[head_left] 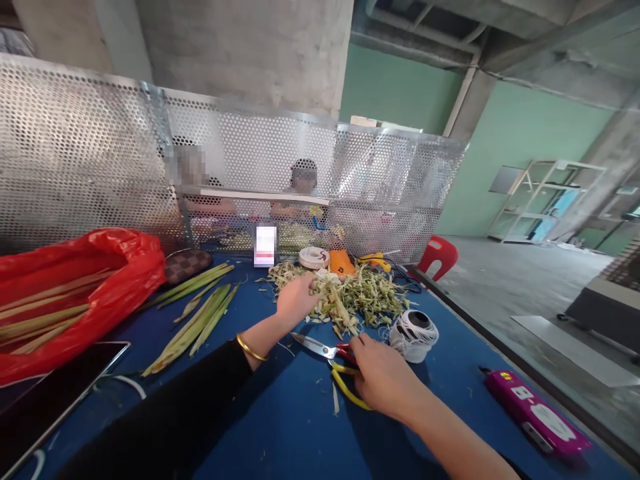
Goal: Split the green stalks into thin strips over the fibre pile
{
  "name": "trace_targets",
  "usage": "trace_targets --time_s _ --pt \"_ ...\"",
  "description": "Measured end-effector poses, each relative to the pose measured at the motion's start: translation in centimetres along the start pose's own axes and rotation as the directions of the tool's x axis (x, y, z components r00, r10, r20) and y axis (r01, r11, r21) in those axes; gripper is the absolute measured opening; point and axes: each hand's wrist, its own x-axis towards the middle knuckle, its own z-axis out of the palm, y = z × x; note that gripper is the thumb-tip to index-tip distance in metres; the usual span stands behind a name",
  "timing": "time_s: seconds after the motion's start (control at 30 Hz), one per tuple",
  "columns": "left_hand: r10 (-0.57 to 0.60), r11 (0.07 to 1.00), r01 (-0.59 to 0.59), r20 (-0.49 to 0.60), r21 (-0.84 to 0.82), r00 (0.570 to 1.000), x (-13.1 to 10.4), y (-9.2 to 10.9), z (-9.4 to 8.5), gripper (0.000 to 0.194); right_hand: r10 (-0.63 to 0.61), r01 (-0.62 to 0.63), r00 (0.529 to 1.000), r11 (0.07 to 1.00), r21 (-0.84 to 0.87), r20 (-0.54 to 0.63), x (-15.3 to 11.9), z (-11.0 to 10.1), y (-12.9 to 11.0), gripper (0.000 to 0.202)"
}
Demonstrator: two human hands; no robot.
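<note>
My left hand (296, 301), with a gold bangle at the wrist, reaches to the near left side of a pile of green and pale plant scraps (377, 293). Its fingers are curled together against the scraps; whatever is between them is too hidden to name. My right hand (376, 370) closes on the red handle of a pair of scissors (317, 347). The blades point left, low over the blue table (270, 413), and the yellow handle loop shows below the fingers. Just right of that hand stands a spool of white string (415, 333).
At left lie long green husk strips (205, 327), a red plastic bag (125, 267) of more strips, a brown checked pouch (187, 267) and a dark tablet (60, 407). A magenta device (535, 413) sits at right. Behind stands a perforated metal screen (270, 153), with people beyond.
</note>
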Motion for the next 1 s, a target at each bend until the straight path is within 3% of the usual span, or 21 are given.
trace_targets --time_s 0.13,0.27,0.5,0.63,0.87,1.0 --pt "0.075 0.984 -0.078 0.02 0.158 0.997 1.4 1.8 1.8 0.03 -0.016 0.016 1.0 1.0 0.006 0.007 0.5 0.4 -0.1 0.039" --pt "0.056 0.974 -0.059 0.02 0.219 0.998 3.4 2.9 2.6 0.015 0.001 -0.001 1.0 0.999 0.037 0.0 0.7 0.1 -0.1 0.047" --pt "-0.086 0.987 0.09 -0.035 0.131 0.996 7.3 2.7 -0.5 0.03 -0.041 0.061 0.997 0.932 0.358 -0.062 -0.4 -1.0 -1.1 0.056" --pt "-0.127 0.991 0.126 0.019 0.042 0.992 8.5 3.0 -0.6 0.034 -0.148 0.144 0.989 0.917 0.371 -0.017 -0.9 -0.7 -2.3 0.053" --pt "0.118 0.992 -0.127 0.243 0.022 0.963 8.4 6.7 3.7 0.034 -0.19 0.183 0.982 0.947 0.265 0.001 -0.9 0.5 -3.1 0.039" --pt "0.325 0.918 -0.38 0.334 0.113 0.885 6.2 6.5 4.6 0.025 -0.199 0.191 0.98 0.951 0.243 0.008 -0.8 0.9 -3.0 0.037"
